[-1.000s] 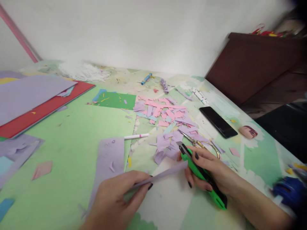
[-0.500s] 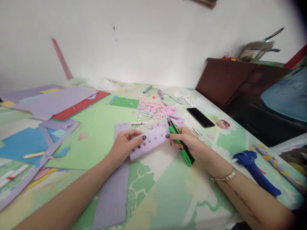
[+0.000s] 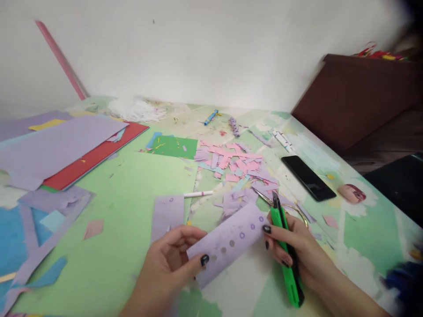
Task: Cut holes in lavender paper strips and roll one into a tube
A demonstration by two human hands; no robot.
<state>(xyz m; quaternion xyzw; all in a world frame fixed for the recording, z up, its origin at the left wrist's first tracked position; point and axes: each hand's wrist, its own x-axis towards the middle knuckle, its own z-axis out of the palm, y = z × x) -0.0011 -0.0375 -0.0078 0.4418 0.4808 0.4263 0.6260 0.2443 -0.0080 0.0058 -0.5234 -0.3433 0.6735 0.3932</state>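
My left hand (image 3: 176, 259) pinches the left end of a purple paper strip (image 3: 228, 248), thumb on top and fingers beneath. The strip is tilted, with a row of cut-out holes toward the left and drawn circles toward the right. My right hand (image 3: 294, 246) is wrapped round a green and black utility knife (image 3: 287, 264), whose tip points away from me. The right thumb is at the strip's right edge. Just beyond the knife lie scissors (image 3: 263, 196), partly hidden by my right hand. Another purple paper piece (image 3: 168, 213) lies under my left hand.
Pink and purple paper scraps (image 3: 236, 163) are heaped beyond my hands. A black phone (image 3: 309, 178) and a pinkish item (image 3: 352, 193) lie at the right. Large purple sheets (image 3: 72, 141) and a red sheet (image 3: 95, 154) cover the left. A white marker (image 3: 198, 194) lies mid-table.
The view has shifted closer and tilted. The purple strip now appears lifted and angled up more toward me, its holes clearer. Both hands keep their grip; the scissors show more.
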